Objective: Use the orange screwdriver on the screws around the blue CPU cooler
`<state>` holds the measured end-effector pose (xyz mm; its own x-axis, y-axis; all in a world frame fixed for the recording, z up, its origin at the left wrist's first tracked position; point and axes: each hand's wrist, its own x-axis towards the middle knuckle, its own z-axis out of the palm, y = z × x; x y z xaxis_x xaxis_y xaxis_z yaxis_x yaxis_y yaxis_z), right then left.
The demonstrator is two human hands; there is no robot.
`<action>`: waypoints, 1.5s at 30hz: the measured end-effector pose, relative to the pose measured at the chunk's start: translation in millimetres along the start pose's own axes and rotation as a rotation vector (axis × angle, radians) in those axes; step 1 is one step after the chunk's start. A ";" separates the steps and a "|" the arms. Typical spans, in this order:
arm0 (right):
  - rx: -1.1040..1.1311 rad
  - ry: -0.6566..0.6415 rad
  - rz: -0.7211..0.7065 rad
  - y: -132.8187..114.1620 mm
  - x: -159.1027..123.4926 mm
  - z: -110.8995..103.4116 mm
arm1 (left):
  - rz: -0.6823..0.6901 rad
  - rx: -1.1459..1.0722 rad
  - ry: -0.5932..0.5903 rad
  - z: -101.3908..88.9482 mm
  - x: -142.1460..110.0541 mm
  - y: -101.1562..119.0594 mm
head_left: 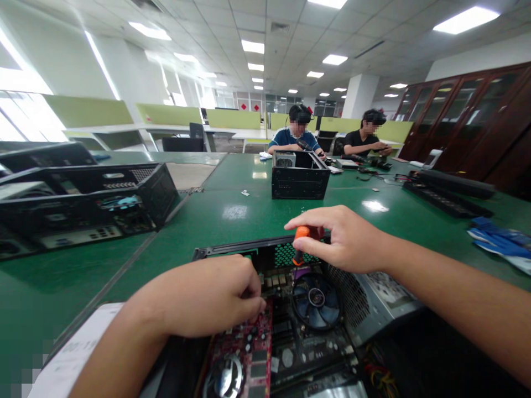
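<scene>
An open computer case lies in front of me with its inside facing up. My right hand grips the orange and black handle of a screwdriver, which points down beside the round black cooling fan. My left hand is closed, its fingers curled at the far end of a red graphics card. Whatever lies between those fingertips is hidden. To the right of the fan sits the grey power supply with its perforated side. Both the screwdriver's tip and whatever it touches are hard to see.
Other black computer cases stand at the left and further back on the green table. Blue and white gloves lie at the right edge, near long black panels. Two people work across the table. White paper lies lower left.
</scene>
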<state>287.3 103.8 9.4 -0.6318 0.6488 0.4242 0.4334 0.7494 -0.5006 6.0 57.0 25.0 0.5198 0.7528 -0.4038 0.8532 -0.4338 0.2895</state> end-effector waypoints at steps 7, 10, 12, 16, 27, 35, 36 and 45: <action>-0.041 -0.022 -0.043 -0.6 -0.5 -2.0 | 0.018 -0.016 0.017 0.0 0.9 -0.7; -0.015 -0.013 -0.016 -2.0 0.6 -1.6 | 0.011 -0.014 0.005 0.0 1.7 -1.6; 0.018 -0.019 0.022 -2.6 1.1 -1.3 | -0.002 0.002 -0.008 0.0 1.8 -1.7; 0.057 -0.020 0.072 -1.6 1.0 -1.1 | -0.006 0.039 -0.002 0.3 0.9 0.3; -0.015 -0.040 -0.003 3.1 -2.1 -1.6 | -0.008 0.010 0.005 0.5 0.9 0.1; 0.194 -0.038 -0.068 -2.4 -4.4 1.4 | -0.028 0.044 -0.015 -1.2 1.2 2.2; 0.252 -0.050 -0.073 -4.7 -5.0 1.3 | -0.027 0.039 -0.015 -1.0 1.4 2.6; 0.344 -0.209 -0.033 -16.5 -5.1 -2.0 | -0.048 0.013 -0.030 -1.1 0.8 1.6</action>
<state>284.7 88.4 17.0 -0.7744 0.5573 0.2994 0.1924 0.6583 -0.7278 7.7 57.4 26.1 0.4793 0.7580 -0.4424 0.8775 -0.4044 0.2577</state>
